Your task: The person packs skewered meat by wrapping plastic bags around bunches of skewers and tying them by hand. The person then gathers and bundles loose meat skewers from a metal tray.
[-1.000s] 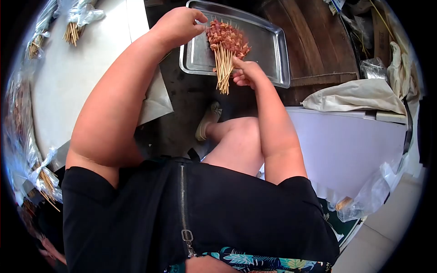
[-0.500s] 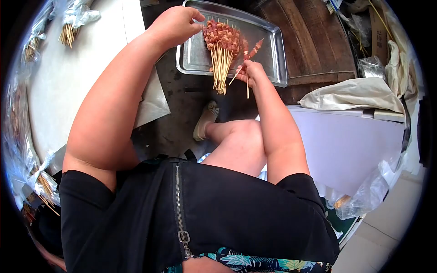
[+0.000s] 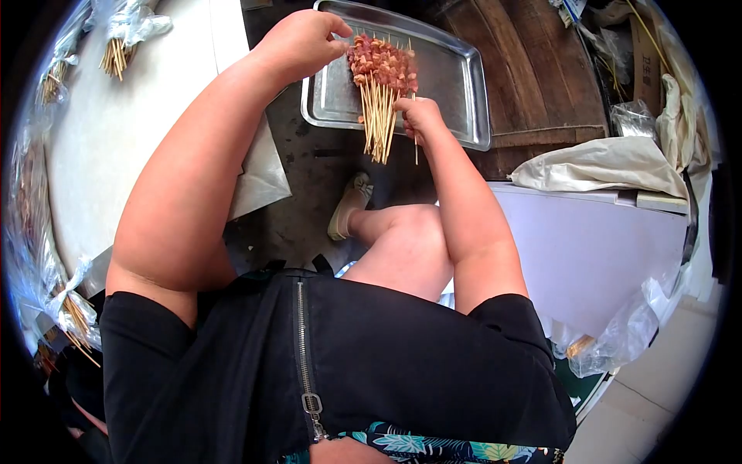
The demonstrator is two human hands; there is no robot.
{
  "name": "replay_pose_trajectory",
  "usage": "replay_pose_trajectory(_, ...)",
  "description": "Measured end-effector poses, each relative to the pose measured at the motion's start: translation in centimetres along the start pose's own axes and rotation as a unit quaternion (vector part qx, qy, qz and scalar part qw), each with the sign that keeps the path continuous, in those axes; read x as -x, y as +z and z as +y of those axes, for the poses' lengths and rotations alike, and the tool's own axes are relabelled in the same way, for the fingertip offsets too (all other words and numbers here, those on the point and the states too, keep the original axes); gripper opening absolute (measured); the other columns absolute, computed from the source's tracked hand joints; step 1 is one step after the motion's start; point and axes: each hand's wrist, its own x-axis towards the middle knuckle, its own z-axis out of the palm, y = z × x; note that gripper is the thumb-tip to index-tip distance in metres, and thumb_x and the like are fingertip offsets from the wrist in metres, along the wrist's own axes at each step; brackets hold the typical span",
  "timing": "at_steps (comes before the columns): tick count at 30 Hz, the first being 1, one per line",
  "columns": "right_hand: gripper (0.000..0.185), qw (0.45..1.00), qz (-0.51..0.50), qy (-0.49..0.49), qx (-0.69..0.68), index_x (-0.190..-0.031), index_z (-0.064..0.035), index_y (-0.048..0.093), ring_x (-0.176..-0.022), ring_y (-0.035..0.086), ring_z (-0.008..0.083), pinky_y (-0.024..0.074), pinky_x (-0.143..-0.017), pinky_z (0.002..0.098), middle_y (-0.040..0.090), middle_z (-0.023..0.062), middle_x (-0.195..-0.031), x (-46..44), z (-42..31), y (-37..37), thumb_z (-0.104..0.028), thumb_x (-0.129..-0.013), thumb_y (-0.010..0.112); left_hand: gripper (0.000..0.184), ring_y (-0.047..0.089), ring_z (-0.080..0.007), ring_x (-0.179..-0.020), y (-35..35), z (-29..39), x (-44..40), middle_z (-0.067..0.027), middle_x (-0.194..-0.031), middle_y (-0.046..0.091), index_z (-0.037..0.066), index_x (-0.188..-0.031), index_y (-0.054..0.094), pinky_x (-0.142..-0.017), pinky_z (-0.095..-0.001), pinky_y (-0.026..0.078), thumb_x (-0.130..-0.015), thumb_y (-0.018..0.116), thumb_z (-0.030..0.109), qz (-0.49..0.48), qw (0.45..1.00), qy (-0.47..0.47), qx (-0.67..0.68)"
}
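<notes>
A fan of meat skewers (image 3: 379, 62) lies in the metal tray (image 3: 309, 112), meat toward the far side and bare sticks hanging over the near rim. My right hand (image 3: 421, 120) is closed on the stick of a skewer at the bundle's right edge; most of its fingers are hidden behind the hand. Over the tray's far left corner is my left hand (image 3: 305, 42), its thumb and forefinger apart, close to the meat at the left. Whether it touches the rim I cannot tell.
A pale worktop (image 3: 170, 62) stands at the left, with plastic-wrapped skewer bundles (image 3: 116, 54) along it. Brown wooden boards (image 3: 533, 77) lie right of the tray. Nearer me are a cream cloth (image 3: 599, 164) and a pale lidded surface (image 3: 595, 240).
My right hand has brought its skewers left against the bundle; they were held apart and tilted before. My left hand has hardly moved.
</notes>
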Motion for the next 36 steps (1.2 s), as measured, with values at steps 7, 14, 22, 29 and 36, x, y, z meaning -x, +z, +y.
replay_pose_trajectory(7,0.019,0.991,-0.050,-0.012,-0.127,-0.076,-0.0096,0.048,-0.041,0.036,0.0096,0.0295,-0.038,0.0268,0.042,-0.0019,-0.058,-0.1,-0.6,-1.4,-0.022,-0.088,0.055,0.030,0.065,-0.0160,-0.074,-0.4,0.8,0.4,-0.0108,-0.082,0.067,0.001,-0.112,0.062,-0.072,-0.0294,0.050,-0.084,0.059,0.013,-0.020,0.998,-0.019,0.048)
replay_pose_trajectory(14,0.018,0.991,-0.065,-0.003,-0.119,-0.075,-0.0087,0.051,-0.041,0.038,0.0073,0.0289,-0.037,0.0239,0.045,-0.0032,-0.056,0.2,-0.5,-0.6,-0.016,-0.083,0.065,0.031,0.065,-0.0167,-0.075,-0.5,0.8,0.5,-0.0119,-0.083,0.067,0.001,-0.112,0.062,-0.072,-0.0298,0.050,-0.084,0.059,0.013,-0.018,0.999,-0.013,0.031)
replay_pose_trajectory(22,0.015,0.989,-0.090,0.019,-0.112,-0.069,-0.0072,0.053,-0.039,0.036,0.0080,0.0273,-0.035,0.0258,0.044,-0.0020,-0.052,0.1,-1.2,-0.4,-0.011,-0.079,0.064,0.031,0.065,-0.0175,-0.075,-0.5,0.6,0.4,-0.0120,-0.083,0.067,0.001,-0.111,0.062,-0.072,-0.0302,0.051,-0.083,0.059,0.014,-0.022,0.999,-0.016,0.046)
replay_pose_trajectory(29,0.018,0.995,-0.003,-0.014,-0.095,-0.075,-0.0068,0.054,-0.045,0.043,0.0110,0.0335,-0.039,0.0283,0.046,-0.0004,-0.057,-0.2,-0.8,-0.9,-0.020,-0.084,0.063,0.031,0.065,-0.0164,-0.074,-0.4,0.5,0.3,-0.0118,-0.081,0.067,0.001,-0.111,0.062,-0.071,-0.0293,0.050,-0.083,0.060,0.014,-0.023,0.999,-0.014,0.044)
replay_pose_trajectory(36,0.031,0.992,-0.015,0.104,-0.076,-0.069,-0.0097,0.046,-0.040,0.035,0.0091,0.0288,-0.036,0.0264,0.037,-0.0036,-0.051,-1.2,0.0,-1.2,-0.025,-0.079,0.072,0.030,0.064,-0.0161,-0.073,-0.3,0.4,0.3,-0.0111,-0.080,0.066,0.001,-0.111,0.063,-0.070,-0.0294,0.050,-0.083,0.060,0.014,-0.020,0.998,-0.019,0.055)
